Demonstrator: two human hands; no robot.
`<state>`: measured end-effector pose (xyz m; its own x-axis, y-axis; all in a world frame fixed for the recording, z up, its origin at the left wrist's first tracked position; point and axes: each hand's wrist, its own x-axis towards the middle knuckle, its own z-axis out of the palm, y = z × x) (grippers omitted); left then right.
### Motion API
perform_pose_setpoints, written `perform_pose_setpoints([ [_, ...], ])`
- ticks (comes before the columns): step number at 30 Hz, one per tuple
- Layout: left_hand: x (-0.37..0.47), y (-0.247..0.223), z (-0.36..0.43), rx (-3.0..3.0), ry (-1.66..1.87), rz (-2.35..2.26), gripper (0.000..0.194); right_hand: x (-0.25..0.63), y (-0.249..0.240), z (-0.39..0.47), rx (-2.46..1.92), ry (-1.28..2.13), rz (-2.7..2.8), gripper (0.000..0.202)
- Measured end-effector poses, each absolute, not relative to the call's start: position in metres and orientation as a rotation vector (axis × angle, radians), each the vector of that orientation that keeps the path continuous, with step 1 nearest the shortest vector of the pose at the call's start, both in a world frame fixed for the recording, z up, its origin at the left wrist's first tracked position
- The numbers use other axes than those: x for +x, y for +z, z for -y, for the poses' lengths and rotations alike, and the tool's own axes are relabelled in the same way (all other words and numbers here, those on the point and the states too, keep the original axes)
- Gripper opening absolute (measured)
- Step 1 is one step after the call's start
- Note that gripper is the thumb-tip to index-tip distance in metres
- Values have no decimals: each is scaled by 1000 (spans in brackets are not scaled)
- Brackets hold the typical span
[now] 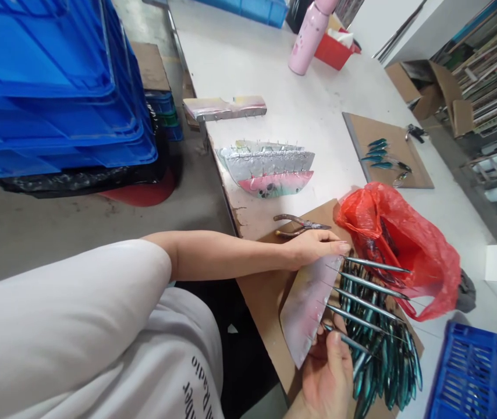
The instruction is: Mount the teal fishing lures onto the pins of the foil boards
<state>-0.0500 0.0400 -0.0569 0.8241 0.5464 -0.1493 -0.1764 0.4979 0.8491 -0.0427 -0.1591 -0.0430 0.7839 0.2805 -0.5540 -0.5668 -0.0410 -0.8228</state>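
My left hand (318,247) is closed on the upper end of a pink and silver half-moon board (307,308), thumb at its edge. Thin wire pins stick out along that edge, and several slim, dark teal fishing lures (368,304) stand off it in a row. Down at the board's lower end, my right hand (329,369) pinches the lowest fishing lure (348,342) between thumb and fingers. Under and beside the board lies a thick heap of shiny teal lures (383,366) on brown cardboard (266,317).
Pliers (301,225) lie beyond my left hand. A red plastic bag (405,250) and blue basket (478,372) flank the heap. Farther off are pinned boards (270,163), a lure-bearing panel (414,166) and a pink bottle (309,41). Blue crates (56,116) stand left.
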Motion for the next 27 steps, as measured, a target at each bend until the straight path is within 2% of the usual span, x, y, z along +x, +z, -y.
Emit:
perform_pose_setpoints([
  [5, -50, -57, -40, 957, 432, -445, 41, -42, -47, 161, -1479, 691, -232, 37],
  [11, -51, -56, -40, 958, 433, -434, 40, -43, -47, 164, -1471, 689, -217, 27],
  [15, -52, -55, -41, 978, 456, -443, 38, -42, -48, 164, -1469, 696, -219, 29],
  [20, -52, -55, -40, 957, 440, -440, 39, -41, -49, 163, -1477, 692, -196, 23],
  [27, -53, -55, -40, 924, 425, -417, 39, -43, -46, 162, -1481, 697, -199, 32],
])
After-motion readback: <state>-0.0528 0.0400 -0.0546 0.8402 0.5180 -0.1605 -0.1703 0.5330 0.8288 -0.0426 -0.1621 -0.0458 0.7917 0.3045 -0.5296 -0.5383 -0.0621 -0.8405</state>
